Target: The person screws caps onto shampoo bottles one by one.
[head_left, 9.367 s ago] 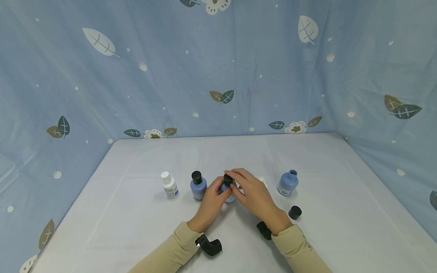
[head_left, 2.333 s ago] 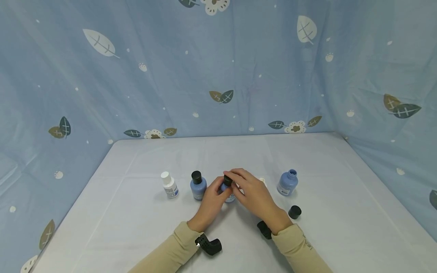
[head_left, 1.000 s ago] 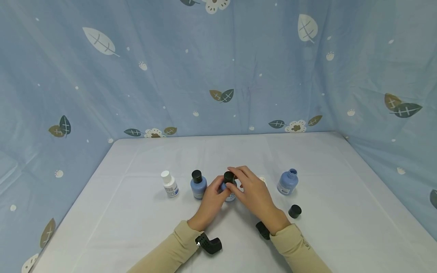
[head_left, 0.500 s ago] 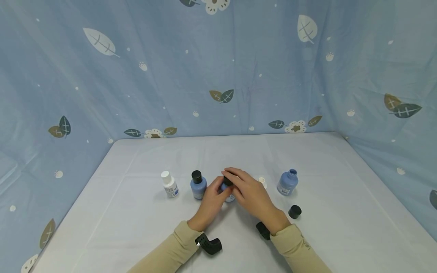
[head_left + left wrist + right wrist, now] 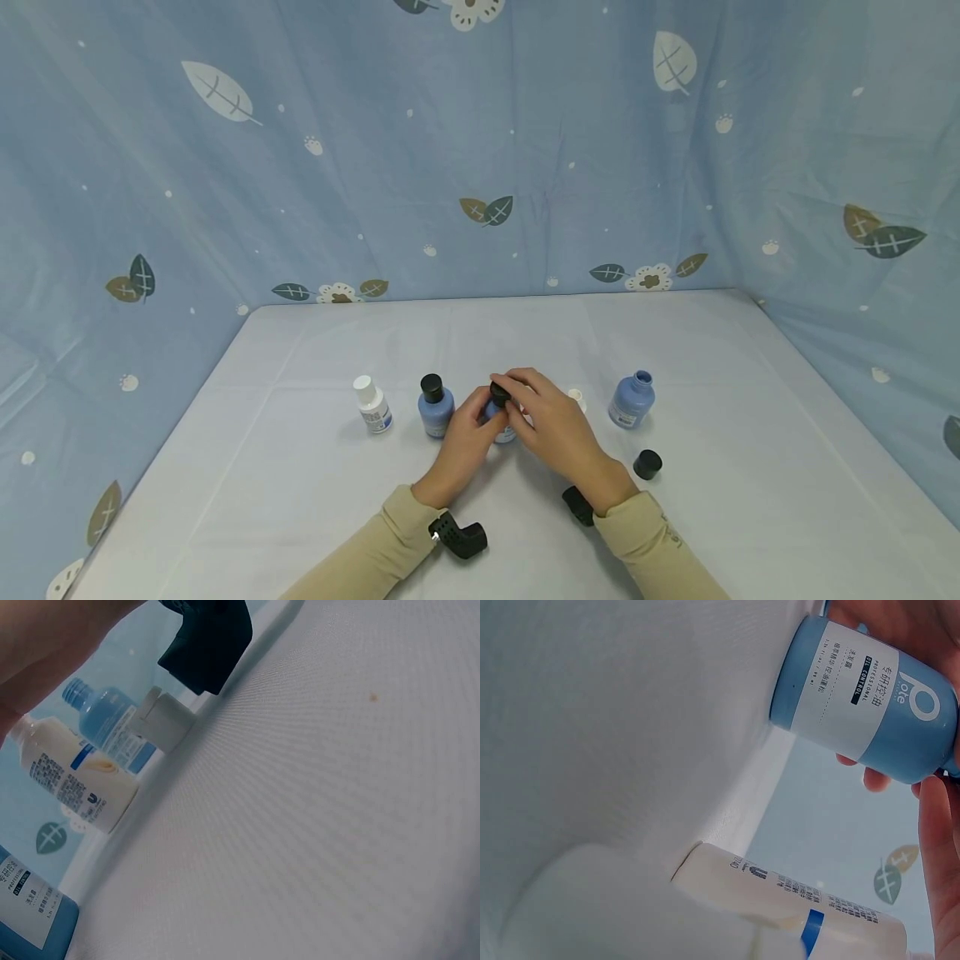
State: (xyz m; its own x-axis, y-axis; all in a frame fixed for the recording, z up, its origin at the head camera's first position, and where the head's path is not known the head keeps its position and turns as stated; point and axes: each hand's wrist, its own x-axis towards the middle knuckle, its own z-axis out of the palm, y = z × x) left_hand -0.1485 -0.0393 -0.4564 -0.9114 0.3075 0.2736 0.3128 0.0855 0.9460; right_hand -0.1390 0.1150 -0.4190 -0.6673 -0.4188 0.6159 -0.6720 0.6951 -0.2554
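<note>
Near the middle of the white table, my left hand [image 5: 468, 429] grips a small blue shampoo bottle [image 5: 506, 434] around its upper part. Thumb and fingers of my right hand [image 5: 553, 423] pinch the black cap [image 5: 499, 394] at the bottle's neck. Seen from the right wrist, the blue bottle [image 5: 847, 697] has a white label and its base is at the table; how far the cap is screwed on cannot be seen. An uncapped white bottle [image 5: 79, 776] stands behind my right hand, mostly covered in the head view. A white flip-top cap [image 5: 163, 721] lies near it.
To the left stand a capped white bottle [image 5: 372, 406] and a blue bottle with a black cap [image 5: 435, 408]. An uncapped blue bottle [image 5: 632, 402] is at the right, with a loose black cap [image 5: 647, 465] nearer me. A patterned blue curtain [image 5: 420, 150] encloses the table.
My right fingers have shifted back and forth over the black cap, spreading, wrapping forward across it, then drawing back to pinch it. My left hand and the bottle have stayed put.
</note>
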